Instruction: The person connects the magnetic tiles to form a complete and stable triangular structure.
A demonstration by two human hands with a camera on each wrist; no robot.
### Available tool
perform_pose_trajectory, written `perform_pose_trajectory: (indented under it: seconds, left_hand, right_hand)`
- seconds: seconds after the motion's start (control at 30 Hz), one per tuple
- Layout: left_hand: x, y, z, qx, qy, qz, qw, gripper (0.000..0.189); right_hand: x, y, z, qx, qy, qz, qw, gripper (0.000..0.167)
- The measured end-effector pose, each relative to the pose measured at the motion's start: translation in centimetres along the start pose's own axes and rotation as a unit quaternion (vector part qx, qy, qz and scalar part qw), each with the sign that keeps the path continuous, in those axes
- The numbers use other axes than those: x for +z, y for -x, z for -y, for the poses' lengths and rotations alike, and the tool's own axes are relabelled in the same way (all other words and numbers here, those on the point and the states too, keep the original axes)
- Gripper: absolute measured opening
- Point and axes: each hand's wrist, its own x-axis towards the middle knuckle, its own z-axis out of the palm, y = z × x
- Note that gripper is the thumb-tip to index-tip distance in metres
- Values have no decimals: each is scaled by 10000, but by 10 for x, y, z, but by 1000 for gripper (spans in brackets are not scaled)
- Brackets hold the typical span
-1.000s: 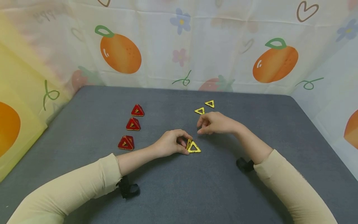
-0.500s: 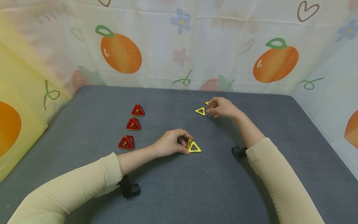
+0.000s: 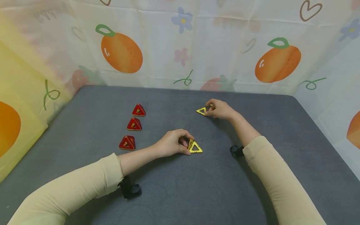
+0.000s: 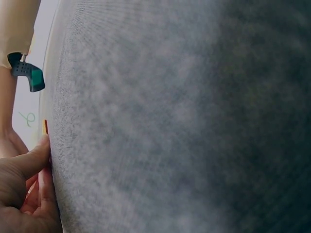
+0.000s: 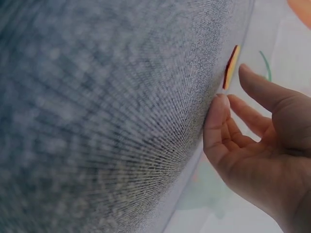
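Note:
In the head view my left hand [image 3: 171,144] holds a raised yellow triangular magnetic tile [image 3: 190,144] by its edge. It meets a second yellow triangle tile [image 3: 196,148] lying on the table. The left wrist view shows the thumb and fingers [image 4: 34,162] round a thin yellow-and-red edge [image 4: 45,127]. Farther back, my right hand [image 3: 220,109] hovers low, thumb and forefinger apart, beside a flat yellow triangle tile [image 3: 201,111]. Another tile there is mostly hidden by the fingers. In the right wrist view a yellow-and-red tile [image 5: 231,67] lies just past the thumb.
Several red objects stand at left: three red pyramids [image 3: 139,110] in a rough row on the grey table [image 3: 180,193]. A fruit-print curtain [image 3: 219,47] hangs behind the table, and a yellow cloth [image 3: 17,125] borders its left side.
My right hand has moved away, toward the back, to the flat yellow tiles, and then slightly left over the farther one. My left hand keeps its place with the raised tile.

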Motion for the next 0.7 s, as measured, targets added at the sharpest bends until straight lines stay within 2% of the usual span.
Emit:
perform_pose_trajectory:
  seconds: [0.4, 0.7]
  left_hand:
    - [0, 0, 0, 68, 4, 63, 10000, 45]
    - [0, 0, -1, 93, 12, 42, 9999, 45]
  right_hand:
    - [3, -2, 1, -36, 181, -31, 9998, 51]
    - [5, -1, 5, -49, 392, -66, 9992, 47]
